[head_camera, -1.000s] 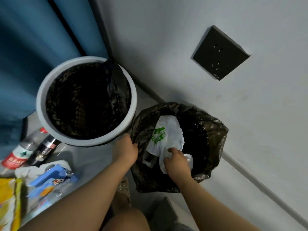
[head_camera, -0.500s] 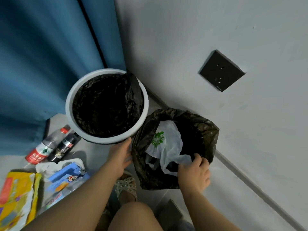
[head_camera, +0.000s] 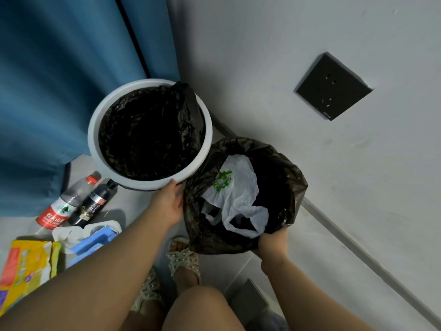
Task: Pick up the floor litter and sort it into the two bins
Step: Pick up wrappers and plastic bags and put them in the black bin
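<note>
A white plastic bag (head_camera: 238,194) with green print lies inside the smaller bin lined with a black bag (head_camera: 296,173), by the wall. The bigger white-rimmed bin (head_camera: 95,139), also lined in black, stands to its left. My left hand (head_camera: 167,204) rests flat against the left side of the smaller bin, its thumb near the white rim. At the near edge of that bin my right hand (head_camera: 272,244) grips the black liner; its fingertips are hidden under the plastic. Floor litter lies at the left: a clear bottle (head_camera: 59,206) with a red label and a black bottle (head_camera: 93,206).
A blue and white pack (head_camera: 95,237) and a yellow packet (head_camera: 26,266) lie on the floor at the lower left. A blue curtain (head_camera: 59,80) hangs behind the white bin. The wall carries a dark socket plate (head_camera: 334,87). My sandalled foot (head_camera: 183,259) is just below the smaller bin.
My right hand has let go of the white bag, left it in the smaller bin, and moved to the bin's near edge. My left hand stays beside the bin.
</note>
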Motion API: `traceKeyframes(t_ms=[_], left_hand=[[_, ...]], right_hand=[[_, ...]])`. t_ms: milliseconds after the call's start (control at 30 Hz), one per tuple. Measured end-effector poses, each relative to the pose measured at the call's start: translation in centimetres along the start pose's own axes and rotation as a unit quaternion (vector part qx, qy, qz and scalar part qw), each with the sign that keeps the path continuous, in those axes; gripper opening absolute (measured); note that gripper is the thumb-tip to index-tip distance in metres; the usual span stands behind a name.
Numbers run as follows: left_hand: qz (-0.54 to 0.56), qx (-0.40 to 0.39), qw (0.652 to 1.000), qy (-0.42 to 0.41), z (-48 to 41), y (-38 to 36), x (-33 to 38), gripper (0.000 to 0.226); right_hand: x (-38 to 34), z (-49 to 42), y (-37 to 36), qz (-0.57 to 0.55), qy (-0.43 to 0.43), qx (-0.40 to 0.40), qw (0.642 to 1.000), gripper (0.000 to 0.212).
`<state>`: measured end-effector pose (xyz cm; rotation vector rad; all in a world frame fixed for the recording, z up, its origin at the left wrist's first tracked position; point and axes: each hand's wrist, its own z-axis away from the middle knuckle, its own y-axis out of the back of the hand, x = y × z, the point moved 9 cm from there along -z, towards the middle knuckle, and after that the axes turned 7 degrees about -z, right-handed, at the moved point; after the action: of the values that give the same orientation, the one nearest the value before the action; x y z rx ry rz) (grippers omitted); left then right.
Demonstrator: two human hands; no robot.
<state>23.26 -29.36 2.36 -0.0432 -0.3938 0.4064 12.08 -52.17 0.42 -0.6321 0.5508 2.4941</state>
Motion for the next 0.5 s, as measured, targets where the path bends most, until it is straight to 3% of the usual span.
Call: traceKeyframes(t_ms=[233,500], left_hand=[[-0.047,0.017,0.999,-0.018,-1.7,1.0,4.8,0.044],[-0.021,0.046,0.998,-0.046,-2.5,3.6,8.1,0.041]], right_hand=[[-2.5,-1.5,-4.7,-0.038,0.026,-0.035,0.998,0.037],[-3.8,-1.7,-8.0,-0.062,0.018,-0.066,0.996,0.04]])
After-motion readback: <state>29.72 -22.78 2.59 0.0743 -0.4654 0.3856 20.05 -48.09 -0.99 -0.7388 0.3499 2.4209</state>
